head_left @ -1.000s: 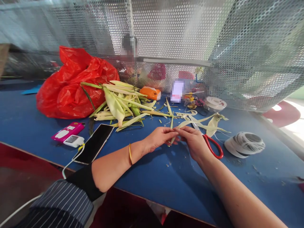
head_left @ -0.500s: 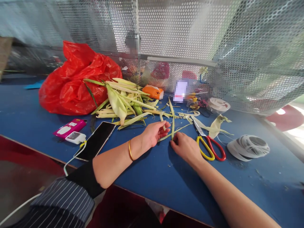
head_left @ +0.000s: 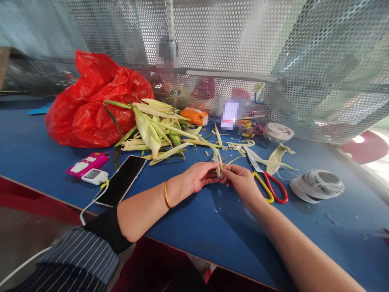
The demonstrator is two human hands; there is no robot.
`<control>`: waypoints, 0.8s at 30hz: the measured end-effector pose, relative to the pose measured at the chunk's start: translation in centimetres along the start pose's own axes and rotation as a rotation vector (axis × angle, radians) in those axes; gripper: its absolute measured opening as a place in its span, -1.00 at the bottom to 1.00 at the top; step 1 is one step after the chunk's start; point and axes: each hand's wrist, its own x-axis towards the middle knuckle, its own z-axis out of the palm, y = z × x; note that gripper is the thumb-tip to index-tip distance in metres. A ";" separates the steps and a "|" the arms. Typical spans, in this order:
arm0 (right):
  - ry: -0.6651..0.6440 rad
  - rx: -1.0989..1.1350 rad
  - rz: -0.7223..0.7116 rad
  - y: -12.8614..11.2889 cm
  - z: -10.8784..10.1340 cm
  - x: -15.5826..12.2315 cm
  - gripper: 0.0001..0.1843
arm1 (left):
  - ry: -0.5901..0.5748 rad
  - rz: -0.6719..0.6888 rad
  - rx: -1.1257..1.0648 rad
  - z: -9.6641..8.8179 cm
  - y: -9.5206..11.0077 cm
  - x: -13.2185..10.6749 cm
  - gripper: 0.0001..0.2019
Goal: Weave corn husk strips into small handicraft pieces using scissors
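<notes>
Between my hands stand narrow corn husk strips (head_left: 218, 160), upright just above the blue table. My left hand (head_left: 202, 175) pinches them from the left with thumb and fingers. From the right, my right hand (head_left: 240, 180) closes thumb and forefinger on the same strips near their lower end. A pile of pale green corn husks (head_left: 148, 134) lies behind my left hand, and another narrow strip (head_left: 218, 136) lies beyond the fingertips. Scissors (head_left: 269, 184) with one yellow and one red handle lie with open blades beside my right hand.
A red plastic bag (head_left: 97, 109) stands at the back left. A black-screened phone (head_left: 124, 178) and a white corded device (head_left: 95, 176) lie left of my forearm. At right are a grey-white strip roll (head_left: 317, 185) and a white spool (head_left: 278, 132). Perforated metal panels (head_left: 225, 36) rise behind.
My right hand has lifted a husk strip from the table and moved it to the strip in my left hand. Both hands now meet, fingers on the strips.
</notes>
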 end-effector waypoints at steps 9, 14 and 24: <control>-0.081 0.241 0.198 -0.5 0.2 -0.5 -0.64 | -0.109 0.078 -0.003 -0.5 -0.8 0.5 -0.87; -0.109 0.229 0.190 -0.7 0.4 -0.9 -0.63 | -0.076 0.121 0.005 0.0 -0.4 -0.2 -0.94; -0.197 0.132 0.163 -0.3 0.3 -0.6 -0.62 | -0.108 0.186 0.040 0.5 0.3 -1.0 -0.76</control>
